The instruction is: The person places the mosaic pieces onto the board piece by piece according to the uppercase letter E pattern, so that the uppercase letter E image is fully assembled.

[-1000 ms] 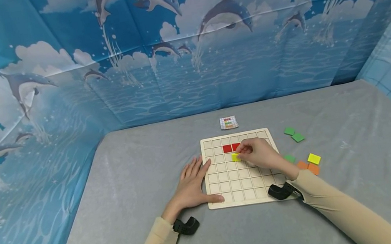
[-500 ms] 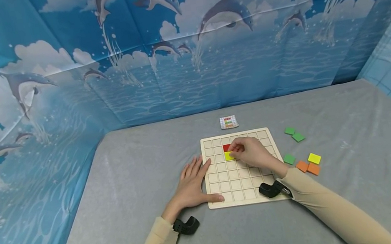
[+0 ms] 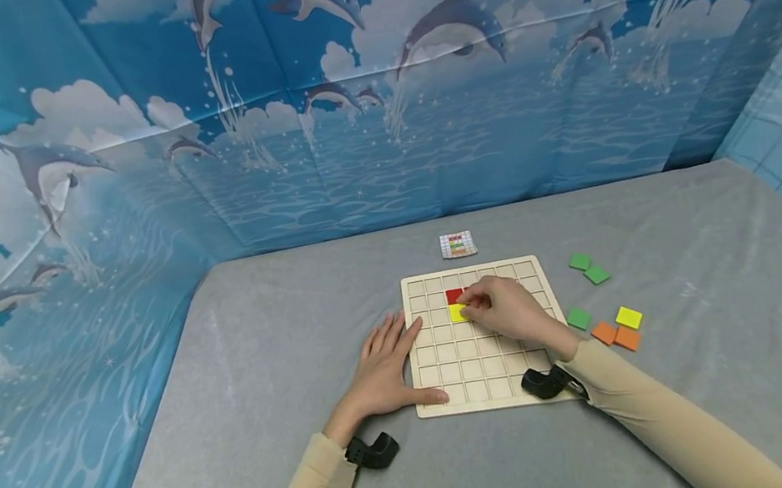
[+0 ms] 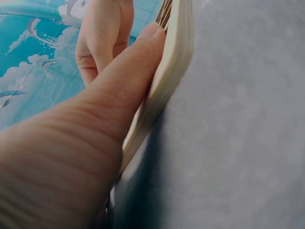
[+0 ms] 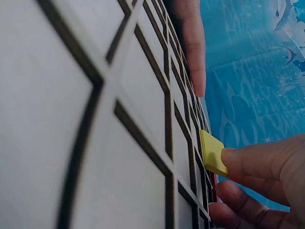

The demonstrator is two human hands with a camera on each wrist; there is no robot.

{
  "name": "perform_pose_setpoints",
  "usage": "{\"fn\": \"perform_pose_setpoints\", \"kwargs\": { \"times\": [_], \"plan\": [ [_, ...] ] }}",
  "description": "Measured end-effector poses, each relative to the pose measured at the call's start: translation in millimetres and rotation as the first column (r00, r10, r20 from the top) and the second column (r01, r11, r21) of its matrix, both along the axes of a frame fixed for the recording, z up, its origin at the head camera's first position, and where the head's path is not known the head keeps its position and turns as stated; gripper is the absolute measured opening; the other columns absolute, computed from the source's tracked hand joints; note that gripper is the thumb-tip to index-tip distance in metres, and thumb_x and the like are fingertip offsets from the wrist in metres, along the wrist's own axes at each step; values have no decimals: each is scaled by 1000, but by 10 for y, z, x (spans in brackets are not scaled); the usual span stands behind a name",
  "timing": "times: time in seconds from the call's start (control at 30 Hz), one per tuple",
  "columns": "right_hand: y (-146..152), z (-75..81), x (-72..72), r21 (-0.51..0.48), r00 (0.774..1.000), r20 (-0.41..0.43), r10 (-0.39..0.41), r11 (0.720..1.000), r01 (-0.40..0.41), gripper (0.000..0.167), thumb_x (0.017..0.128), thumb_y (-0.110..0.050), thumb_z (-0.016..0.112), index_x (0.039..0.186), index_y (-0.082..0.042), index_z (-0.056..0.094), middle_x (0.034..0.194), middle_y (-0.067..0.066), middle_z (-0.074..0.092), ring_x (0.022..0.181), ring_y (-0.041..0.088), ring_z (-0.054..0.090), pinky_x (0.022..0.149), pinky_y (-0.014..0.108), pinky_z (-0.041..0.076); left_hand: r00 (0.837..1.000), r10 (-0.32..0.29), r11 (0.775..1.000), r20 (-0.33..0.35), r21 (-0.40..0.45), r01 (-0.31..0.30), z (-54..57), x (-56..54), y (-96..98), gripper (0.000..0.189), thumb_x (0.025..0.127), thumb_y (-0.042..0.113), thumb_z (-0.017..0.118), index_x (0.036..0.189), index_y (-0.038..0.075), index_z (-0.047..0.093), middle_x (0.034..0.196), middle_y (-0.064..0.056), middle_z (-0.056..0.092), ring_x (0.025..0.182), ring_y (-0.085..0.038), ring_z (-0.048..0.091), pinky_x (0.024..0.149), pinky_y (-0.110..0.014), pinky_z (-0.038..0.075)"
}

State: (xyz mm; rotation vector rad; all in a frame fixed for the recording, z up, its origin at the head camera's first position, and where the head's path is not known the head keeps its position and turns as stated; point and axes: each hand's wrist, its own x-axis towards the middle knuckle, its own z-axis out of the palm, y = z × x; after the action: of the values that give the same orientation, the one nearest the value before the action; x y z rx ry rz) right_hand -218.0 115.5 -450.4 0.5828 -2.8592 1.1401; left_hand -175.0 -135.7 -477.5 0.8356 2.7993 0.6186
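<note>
A light wooden grid board (image 3: 471, 371) lies on the grey tabletop. My right hand (image 3: 510, 309) is over its upper part, pinching a yellow square tile (image 3: 458, 313) by its right side. In the right wrist view the yellow tile (image 5: 213, 153) is tilted against the grid, thumb on its face. Just beyond it a red tile (image 3: 454, 296) sits in a cell; a second red one is mostly covered by the fingers. My left hand (image 3: 380, 376) rests with spread fingers along the board's left edge. Its thumb (image 4: 143, 50) lies over the near left corner.
Right of the board lie several loose tiles: green ones (image 3: 596, 275), a yellow one (image 3: 629, 317) and two orange ones (image 3: 627, 338). Behind the board is a small card (image 3: 457, 245) printed with a coloured grid. A dolphin-patterned curtain (image 3: 380, 170) hangs behind the table.
The right hand has carried the yellow tile a short way left, to below the left red tile. It has barely shifted in the last half second. The left hand has stayed put.
</note>
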Motion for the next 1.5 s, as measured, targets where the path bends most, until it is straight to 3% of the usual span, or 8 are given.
{"fn": "perform_pose_setpoints", "kwargs": {
  "times": [0.4,0.7,0.87,1.1,1.27,1.4,1.5],
  "plan": [
    [46,3,23,17,997,8,74,997,-74,25,88,-14,69,109,-1,71,77,-2,56,67,13,49,61,30,41,1000,4,1000,5,-7,-4,21,6,9,111,72,69,67,154,20,11,158,-8,2,143,-24,-4,112,-46,0],
    [58,20,53,5,995,-26,92,996,-91,15,87,-10,69,99,-3,75,78,-2,60,64,13,47,58,30,39,1000,2,1000,3,0,-2,19,3,6,111,72,68,67,154,20,11,158,-7,1,143,-23,-5,111,-46,0],
    [80,19,65,-7,993,-31,114,993,-115,16,87,-11,69,100,-3,75,81,-1,61,67,13,48,60,31,41,1000,6,1000,8,-4,-6,18,1,3,111,72,68,68,154,21,10,158,-7,1,143,-23,-5,112,-45,0],
    [240,36,99,-38,974,-10,225,974,-225,16,88,-15,70,101,-7,74,93,-2,65,77,12,54,68,31,46,1000,13,1000,4,-27,-13,24,4,22,111,71,70,66,154,21,11,158,-8,2,143,-23,-4,112,-44,-1],
    [399,98,162,-63,961,-39,275,959,-277,15,88,-15,70,101,-9,74,96,-3,65,83,12,58,71,29,50,1000,17,999,9,-34,-17,14,4,23,112,71,70,66,154,22,10,158,-6,0,143,-21,-5,112,-43,-1],
    [556,134,223,-77,968,-52,244,966,-248,13,89,-11,68,100,-7,74,93,-4,66,84,11,59,70,29,51,1000,9,1000,6,-22,-9,15,1,15,112,71,69,67,155,21,10,158,-7,0,143,-22,-6,112,-43,-1],
    [695,161,273,-77,982,-15,189,979,-189,12,90,-12,67,100,-6,73,92,-4,64,83,12,57,69,30,49,1000,4,1000,4,-6,-4,14,-1,6,111,71,67,68,155,20,11,158,-8,1,143,-23,-5,112,-44,-1]
  ]
}}
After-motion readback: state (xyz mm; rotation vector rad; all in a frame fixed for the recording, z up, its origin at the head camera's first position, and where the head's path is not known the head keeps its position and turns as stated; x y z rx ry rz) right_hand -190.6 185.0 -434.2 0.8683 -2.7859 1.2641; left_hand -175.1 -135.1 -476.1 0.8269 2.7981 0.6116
